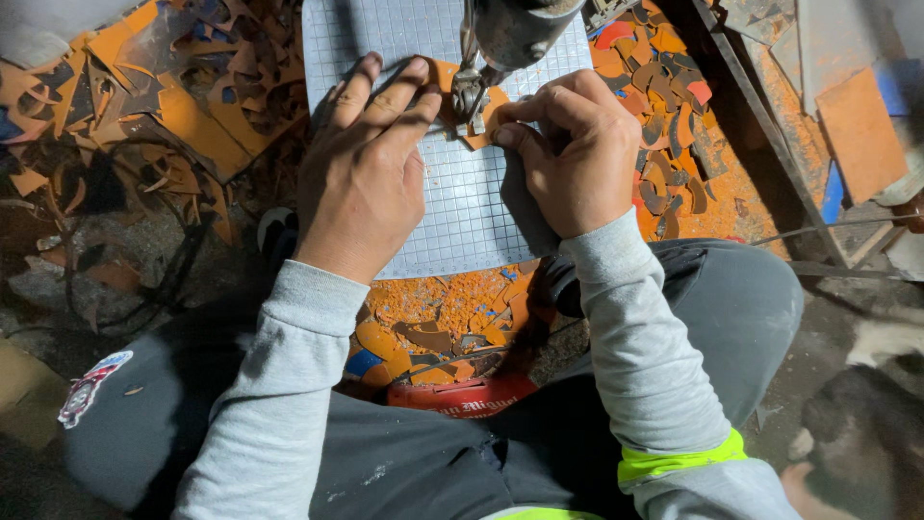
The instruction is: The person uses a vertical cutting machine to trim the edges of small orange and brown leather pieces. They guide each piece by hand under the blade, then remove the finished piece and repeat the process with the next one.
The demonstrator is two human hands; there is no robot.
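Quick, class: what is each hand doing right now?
Left hand: open, fingers flat on the orange piece.
Right hand: closed, pinching the orange piece.

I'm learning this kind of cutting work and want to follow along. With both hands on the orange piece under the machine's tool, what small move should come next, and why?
Probably a slight turn of the orange piece under the machine's tool. The left hand presses it flat on the gridded mat, the right hand pinches its edge, and the tool sits on the piece, so feeding it gently seems apt.
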